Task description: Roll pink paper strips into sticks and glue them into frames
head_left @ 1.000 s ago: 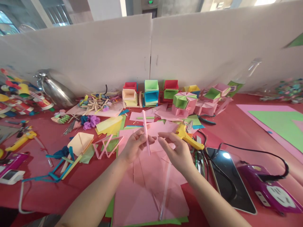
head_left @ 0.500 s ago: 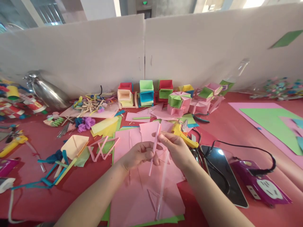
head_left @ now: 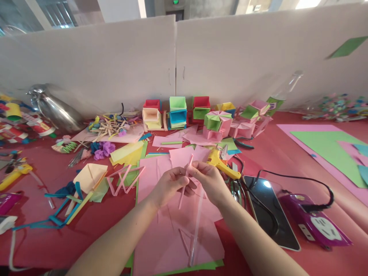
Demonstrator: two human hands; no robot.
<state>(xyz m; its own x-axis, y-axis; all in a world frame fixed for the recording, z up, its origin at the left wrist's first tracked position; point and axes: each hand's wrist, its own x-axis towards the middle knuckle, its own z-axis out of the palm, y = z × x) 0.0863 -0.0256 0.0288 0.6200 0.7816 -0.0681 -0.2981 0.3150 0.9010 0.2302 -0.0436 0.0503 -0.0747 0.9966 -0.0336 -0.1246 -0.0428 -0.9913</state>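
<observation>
No readable writing or brand anywhere. Thin pink paper stick (head_left: 185,182), rolled tight, slightly tilted from upright, raised above a spread of pink paper sheets (head_left: 172,237) on the red table (head_left: 287,161). Pinched at mid-length between fingertips of the left hand (head_left: 169,186) and the right hand (head_left: 209,180), both closed on the stick, hands nearly touching. Right of the stick: yellow glue gun (head_left: 222,164), then a dark phone (head_left: 270,209) and a purple power strip (head_left: 314,226) with black cable. Beyond the stick, by the white partition (head_left: 172,61): row of coloured paper boxes (head_left: 178,112). Left of the stick: pink paper-stick frame (head_left: 125,178), cream folded paper (head_left: 90,174).
</observation>
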